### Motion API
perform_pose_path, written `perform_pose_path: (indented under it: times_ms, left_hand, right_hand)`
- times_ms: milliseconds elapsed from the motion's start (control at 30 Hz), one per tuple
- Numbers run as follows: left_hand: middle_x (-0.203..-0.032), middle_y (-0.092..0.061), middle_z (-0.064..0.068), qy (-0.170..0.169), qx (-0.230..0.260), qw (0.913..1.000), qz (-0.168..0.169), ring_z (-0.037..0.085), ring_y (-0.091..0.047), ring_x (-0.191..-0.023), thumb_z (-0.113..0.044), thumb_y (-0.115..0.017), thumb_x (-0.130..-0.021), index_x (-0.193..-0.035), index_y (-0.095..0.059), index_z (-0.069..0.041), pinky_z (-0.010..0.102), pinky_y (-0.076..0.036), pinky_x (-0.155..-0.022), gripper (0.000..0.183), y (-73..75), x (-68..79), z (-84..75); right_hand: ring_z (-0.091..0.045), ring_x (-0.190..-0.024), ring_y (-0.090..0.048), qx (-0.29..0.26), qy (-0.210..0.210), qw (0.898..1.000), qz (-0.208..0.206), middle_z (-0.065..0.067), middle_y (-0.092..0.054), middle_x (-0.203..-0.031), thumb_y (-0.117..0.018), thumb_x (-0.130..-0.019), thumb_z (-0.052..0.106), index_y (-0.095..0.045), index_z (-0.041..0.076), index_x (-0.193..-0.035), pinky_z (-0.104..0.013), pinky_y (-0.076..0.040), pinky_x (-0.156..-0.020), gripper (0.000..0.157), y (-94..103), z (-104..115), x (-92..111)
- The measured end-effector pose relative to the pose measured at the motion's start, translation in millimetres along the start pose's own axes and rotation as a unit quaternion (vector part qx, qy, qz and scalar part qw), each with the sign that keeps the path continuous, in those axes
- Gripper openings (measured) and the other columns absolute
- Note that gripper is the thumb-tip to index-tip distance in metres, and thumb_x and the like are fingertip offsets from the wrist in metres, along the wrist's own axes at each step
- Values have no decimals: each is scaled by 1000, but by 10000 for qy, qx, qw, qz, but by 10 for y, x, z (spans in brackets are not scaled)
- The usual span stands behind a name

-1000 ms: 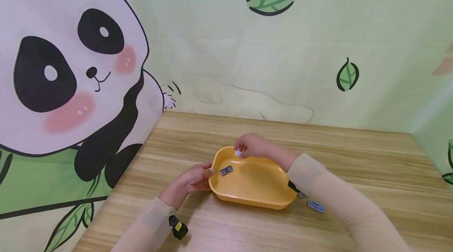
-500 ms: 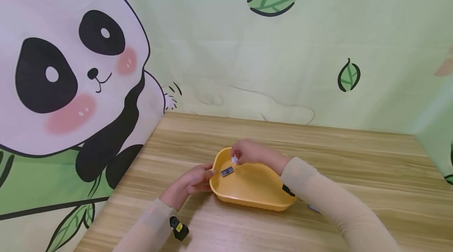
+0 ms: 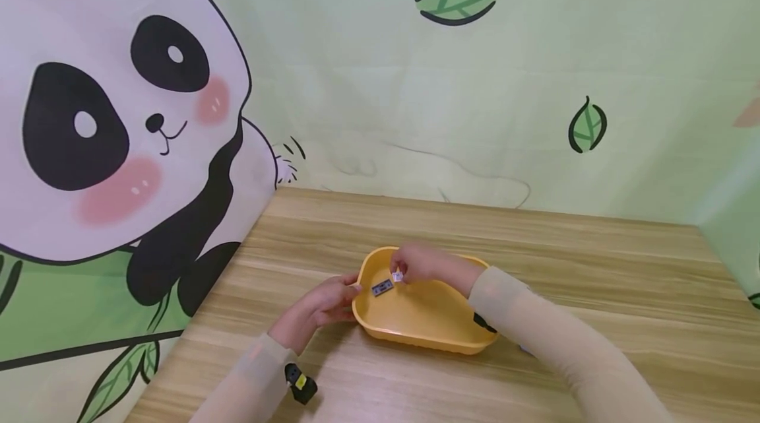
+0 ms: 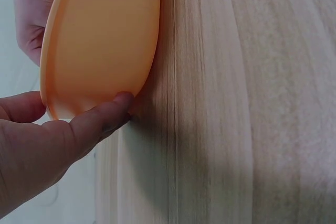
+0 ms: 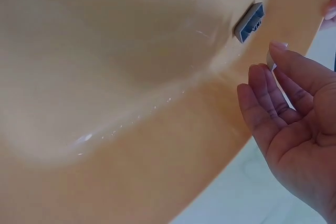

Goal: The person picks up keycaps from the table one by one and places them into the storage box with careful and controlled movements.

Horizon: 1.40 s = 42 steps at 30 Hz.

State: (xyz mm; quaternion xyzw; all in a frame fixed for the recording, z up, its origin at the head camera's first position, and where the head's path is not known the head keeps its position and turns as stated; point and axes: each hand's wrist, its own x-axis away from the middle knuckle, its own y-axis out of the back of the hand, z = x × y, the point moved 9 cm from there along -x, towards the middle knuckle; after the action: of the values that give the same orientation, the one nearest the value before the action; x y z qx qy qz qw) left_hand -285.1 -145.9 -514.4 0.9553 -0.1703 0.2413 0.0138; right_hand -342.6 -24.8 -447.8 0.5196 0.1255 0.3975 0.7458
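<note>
A shallow yellow tray (image 3: 427,342) rests on the wooden table. My left hand (image 3: 329,301) grips its left end; in the left wrist view, thumb and fingers lie against the tray's outer wall (image 4: 105,40). Above the tray floor, near the far left rim, my right hand (image 3: 417,262) pinches a small white piece (image 3: 398,276) between thumb and fingertips. The right wrist view shows only a sliver of that white piece (image 5: 271,60); its kind cannot be told. Just left of it, a small grey rectangular block (image 3: 382,288) with a hollow side (image 5: 249,23) lies in the tray.
A blue piece (image 3: 526,347) lies on the table (image 3: 594,264) right of the tray, mostly hidden by the right sleeve (image 3: 546,324). A cloth wall with a panda print (image 3: 178,113) stands behind and to the left.
My right hand has moved down into the tray with the white piece, from over the far rim to near the grey block. The right sleeve now covers more of the blue piece.
</note>
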Motion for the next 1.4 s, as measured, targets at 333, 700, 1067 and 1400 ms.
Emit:
perform_pose_path:
  times_ms: [333, 700, 1067, 1400]
  left_hand:
    - [-155, -39, 35, -10, -67, 10000, 2, 29, -55, -127, -8, -35, -108, -161, -17, 4, 59, -42, -116, 57, -2, 22, -37]
    - [-154, -40, 36, -66, -68, 9999, 80, 28, -56, -124, -8, -35, -108, -161, -18, 4, 56, -45, -113, 57, -13, 14, -8]
    - [-154, -44, 31, -131, 67, 9997, 203, 25, -57, -123, -12, -41, -107, -161, -20, 2, 51, -48, -110, 60, 2, 16, -12]
    - [-158, -36, 34, -64, 103, 9998, 181, 30, -51, -132, -10, -37, -108, -162, -14, 2, 59, -41, -116, 60, -23, 36, -24]
  right_hand:
    - [-7, -72, -50, 401, 106, 9991, 89, -8, -72, -85, -72, -80, -5, -73, 2, -90, -16, -42, -66, 12, -81, 4, -81]
    - [-10, -70, -47, 623, -173, 9979, 47, -1, -63, -76, -76, -76, -5, -70, 4, -82, -19, -42, -66, 13, -166, -9, -112]
    - [-10, -70, -47, 560, -270, 9980, 85, 3, -58, -73, -80, -74, -5, -69, 5, -78, -19, -41, -65, 16, -222, -91, -153]
    - [-10, -71, -48, 500, -401, 9977, 232, 2, -59, -74, -81, -77, -3, -69, 5, -80, -19, -40, -65, 15, -262, -122, -162]
